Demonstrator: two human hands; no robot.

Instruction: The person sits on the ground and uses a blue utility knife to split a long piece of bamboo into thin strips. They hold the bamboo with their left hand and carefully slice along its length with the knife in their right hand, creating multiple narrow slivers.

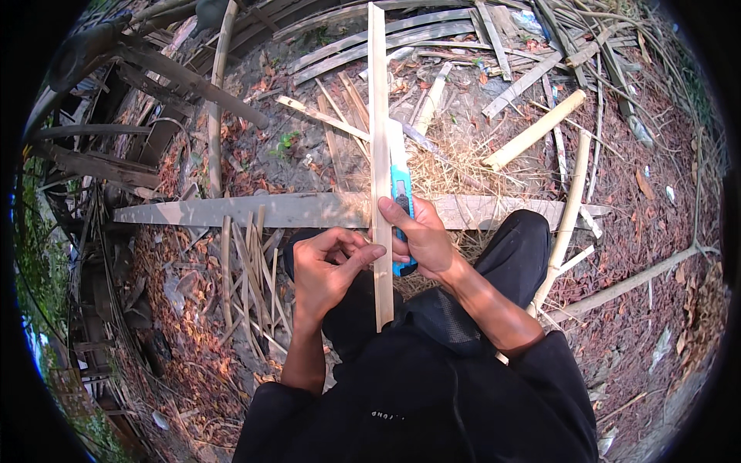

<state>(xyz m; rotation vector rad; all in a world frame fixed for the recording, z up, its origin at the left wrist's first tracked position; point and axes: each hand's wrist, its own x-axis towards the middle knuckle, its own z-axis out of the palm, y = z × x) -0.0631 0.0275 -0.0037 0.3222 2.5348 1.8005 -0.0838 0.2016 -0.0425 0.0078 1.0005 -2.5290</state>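
Note:
A long, pale bamboo strip [378, 116] runs lengthwise in front of my body, its near end by my lap and its far end at the top of the view. My right hand [424, 235] is closed around a bright blue utility knife [401, 185] lying along the strip's right side, the thumb pressed on the strip's edge. The knife's front end points away from me, with a bright, pale blade. My left hand [328, 270] is closed at the strip's left edge, its thumb against the strip and its other fingers curled and partly hidden.
Beyond my knees, a long wooden plank [293, 210] lies crosswise under the strip. Shavings [455, 166] are heaped past it. Cut bamboo pieces [536, 130] lie at the right and thin sticks [251, 266] at the left. Old boards [401, 35] and a dark wooden frame [166, 77] stand farther off.

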